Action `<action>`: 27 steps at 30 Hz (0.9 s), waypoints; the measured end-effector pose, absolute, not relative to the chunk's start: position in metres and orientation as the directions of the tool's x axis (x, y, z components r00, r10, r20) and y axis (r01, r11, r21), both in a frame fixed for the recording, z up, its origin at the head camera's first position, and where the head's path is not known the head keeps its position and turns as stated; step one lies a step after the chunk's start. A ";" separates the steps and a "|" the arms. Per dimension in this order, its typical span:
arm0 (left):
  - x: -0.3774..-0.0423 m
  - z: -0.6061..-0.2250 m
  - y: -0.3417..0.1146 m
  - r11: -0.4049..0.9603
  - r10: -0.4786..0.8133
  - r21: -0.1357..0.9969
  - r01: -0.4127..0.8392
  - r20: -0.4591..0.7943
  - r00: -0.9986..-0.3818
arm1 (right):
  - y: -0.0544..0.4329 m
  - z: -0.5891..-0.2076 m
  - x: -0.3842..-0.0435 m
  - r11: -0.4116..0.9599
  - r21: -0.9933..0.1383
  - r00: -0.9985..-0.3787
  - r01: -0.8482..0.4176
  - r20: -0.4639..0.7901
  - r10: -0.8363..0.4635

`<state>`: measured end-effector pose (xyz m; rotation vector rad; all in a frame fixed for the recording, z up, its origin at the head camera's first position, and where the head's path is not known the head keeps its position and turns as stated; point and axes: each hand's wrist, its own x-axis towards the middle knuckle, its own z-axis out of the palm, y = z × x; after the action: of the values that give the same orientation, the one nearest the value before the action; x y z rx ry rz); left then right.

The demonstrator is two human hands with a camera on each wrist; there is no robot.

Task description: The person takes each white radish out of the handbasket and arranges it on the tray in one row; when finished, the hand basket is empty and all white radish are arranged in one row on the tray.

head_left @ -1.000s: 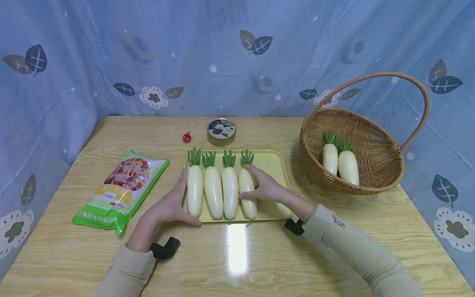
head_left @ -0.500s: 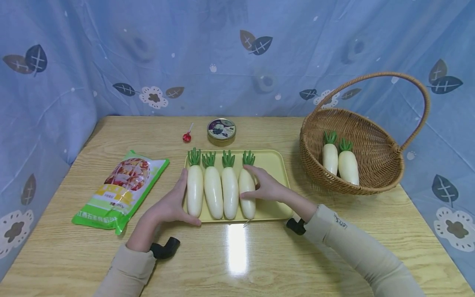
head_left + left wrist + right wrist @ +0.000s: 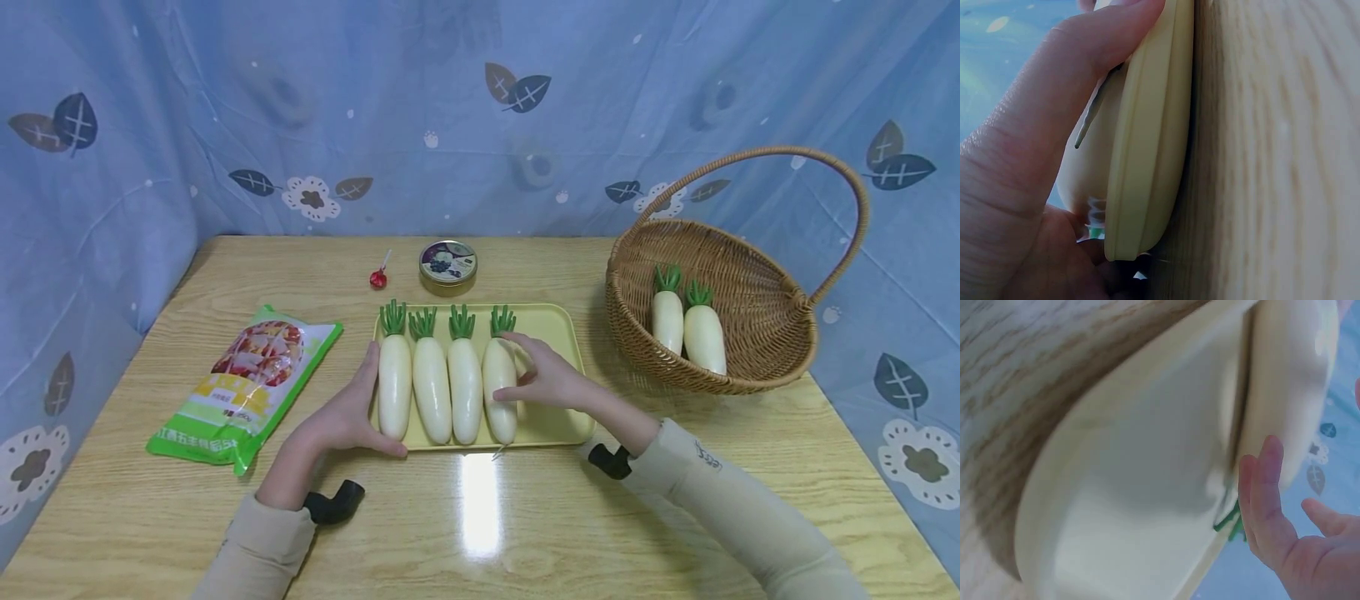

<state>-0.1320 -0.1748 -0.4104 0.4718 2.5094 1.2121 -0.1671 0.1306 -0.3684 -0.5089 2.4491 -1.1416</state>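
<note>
Four-sided and shallow, a yellow tray (image 3: 553, 425) holds several white radishes with green tops, side by side. My left hand (image 3: 341, 417) grips the tray's near left corner, thumb on the front rim and fingers along the left side, beside the leftmost radish (image 3: 394, 387). In the left wrist view the thumb (image 3: 1066, 81) lies over the tray rim (image 3: 1147, 144). My right hand (image 3: 553, 379) is at the rightmost radish (image 3: 501, 421), its fingers and thumb spread loosely. Straight fingers (image 3: 1266, 487) show beside that radish (image 3: 1285, 381) in the right wrist view.
At the right stands a wicker basket (image 3: 757, 333) with a tall handle, holding two radishes (image 3: 703, 337). A green food bag (image 3: 247, 383) lies left of the tray. Behind it are a round tin (image 3: 447, 267) and a red lollipop (image 3: 378, 278). A blue curtain (image 3: 420, 117) hangs behind.
The rightmost radish's top has shifted slightly right and its lower end slightly left. My right hand has loosened and drawn a little to the right; my left hand stays put.
</note>
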 end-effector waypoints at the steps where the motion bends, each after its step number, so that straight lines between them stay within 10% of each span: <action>1: -0.132 -0.410 -0.175 0.587 0.422 0.794 0.155 -0.137 -0.896 | 0.132 -0.366 -0.166 0.600 -0.785 -0.861 -0.154 -0.191 -0.471; 27: -0.133 -0.412 -0.175 0.573 0.429 0.800 0.177 -0.109 -0.897 | 0.188 -0.306 -0.154 0.579 -0.777 -0.885 -0.245 -0.065 -0.462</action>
<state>-0.1331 -0.1754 -0.4118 0.4984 2.5167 1.2329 -0.1541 0.1876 -0.3056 -0.5841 2.5516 -1.1967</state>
